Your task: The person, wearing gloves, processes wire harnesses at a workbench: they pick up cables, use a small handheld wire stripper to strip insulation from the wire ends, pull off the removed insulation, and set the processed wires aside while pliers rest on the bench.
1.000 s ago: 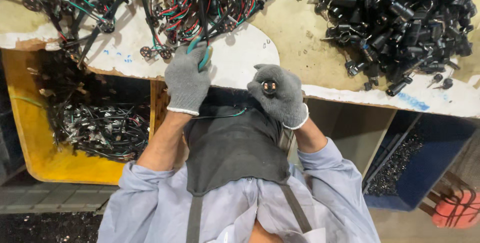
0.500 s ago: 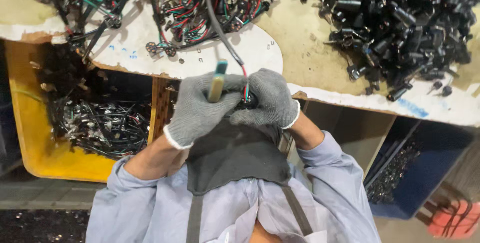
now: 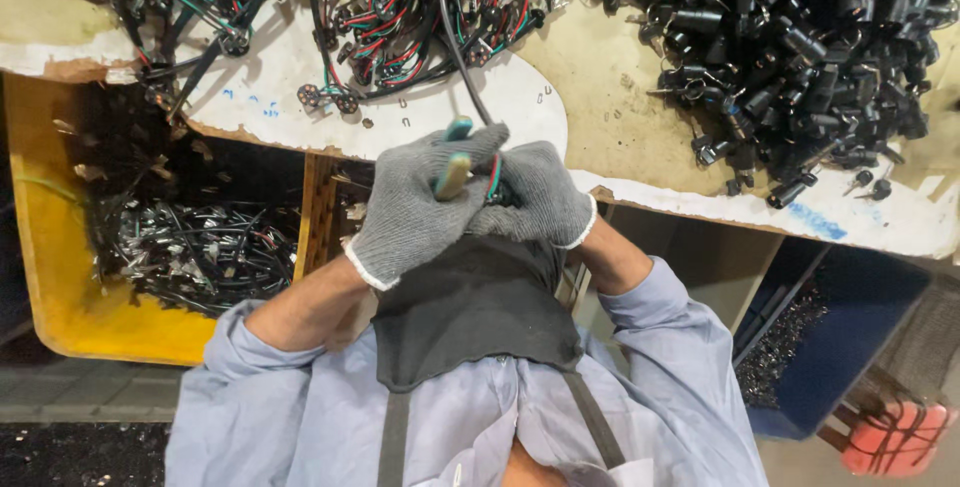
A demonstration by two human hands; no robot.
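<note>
My left hand (image 3: 425,212) grips a teal-and-tan-handled tool (image 3: 455,162); my right hand (image 3: 540,197) clamps the red-green-black wire bundle (image 3: 492,179) steady against it.

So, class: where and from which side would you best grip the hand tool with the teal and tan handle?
Probably by the handle, as the left hand does now: it wraps it from the left, with the teal end poking out above the fingers. The handle stands nearly upright and is the only bare part; the working end is hidden where the right hand pinches the wires, so come from the left.
</note>
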